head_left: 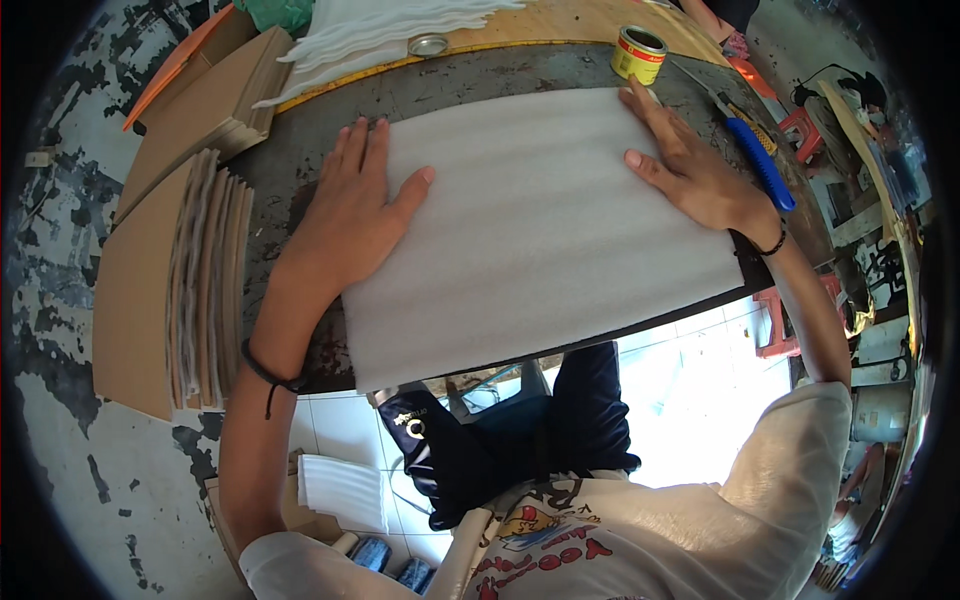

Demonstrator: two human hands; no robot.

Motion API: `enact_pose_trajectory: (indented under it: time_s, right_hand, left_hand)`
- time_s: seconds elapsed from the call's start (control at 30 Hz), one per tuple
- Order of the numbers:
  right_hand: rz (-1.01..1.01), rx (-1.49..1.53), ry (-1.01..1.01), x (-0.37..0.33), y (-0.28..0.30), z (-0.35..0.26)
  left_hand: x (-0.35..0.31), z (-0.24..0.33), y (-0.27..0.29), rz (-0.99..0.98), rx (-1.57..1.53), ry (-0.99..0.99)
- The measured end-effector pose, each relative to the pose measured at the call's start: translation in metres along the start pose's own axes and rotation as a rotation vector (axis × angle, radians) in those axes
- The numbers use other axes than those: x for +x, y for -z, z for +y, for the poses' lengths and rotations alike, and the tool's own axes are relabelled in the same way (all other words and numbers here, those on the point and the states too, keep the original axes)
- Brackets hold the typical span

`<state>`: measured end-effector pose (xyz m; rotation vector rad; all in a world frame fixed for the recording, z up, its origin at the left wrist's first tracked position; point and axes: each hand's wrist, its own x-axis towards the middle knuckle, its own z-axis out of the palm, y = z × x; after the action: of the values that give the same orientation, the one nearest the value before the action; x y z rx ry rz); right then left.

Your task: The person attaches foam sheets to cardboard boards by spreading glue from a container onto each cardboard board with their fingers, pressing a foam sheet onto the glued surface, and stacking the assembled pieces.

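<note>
A white foam sheet (530, 230) lies flat across the dark worktable, its near edge by the table's front edge. My left hand (350, 210) rests on the sheet's left edge, fingers stretched toward the far side and thumb over the foam. On the right edge lies my right hand (695, 170), fingers extended and thumb pointing inward. Neither hand grips anything. Just right of my right hand is a blue-handled cutter (760, 165). Beyond its fingertips stands an open yellow and red can (640, 55).
Stacked cardboard pieces (150, 280) and brown boxes (215, 110) stand at the left. More white foam sheets (370, 40) lie at the back beside a round metal lid (428, 45). Under the table's near side, a foam piece (343, 490) sits by a carton. Another person's arm (707, 18) shows at far right.
</note>
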<state>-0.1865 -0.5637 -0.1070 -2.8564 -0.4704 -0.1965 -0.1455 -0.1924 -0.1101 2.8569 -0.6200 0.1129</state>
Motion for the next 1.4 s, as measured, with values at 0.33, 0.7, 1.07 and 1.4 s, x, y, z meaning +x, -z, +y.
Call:
enact_pose_trajectory:
  time_s: [0.33,0.7,1.07,1.4]
  right_hand:
    - [0.078,0.162,-0.062,-0.021,0.016,0.016]
    - [0.254,0.175,-0.176,-0.115,0.012,-0.027]
    - [0.348,0.349,-0.004,-0.152,0.007,-0.022]
    - [0.382,0.018,0.271,-0.154,-0.011,0.001]
  left_hand:
    - [0.013,-0.004,0.003,-0.098,-0.013,0.013]
    - [0.036,-0.037,0.031,-0.113,-0.052,-0.14]
    - [-0.129,0.024,0.033,0.023,-0.298,-0.313]
    - [-0.159,0.005,0.004,0.348,-0.106,-0.301]
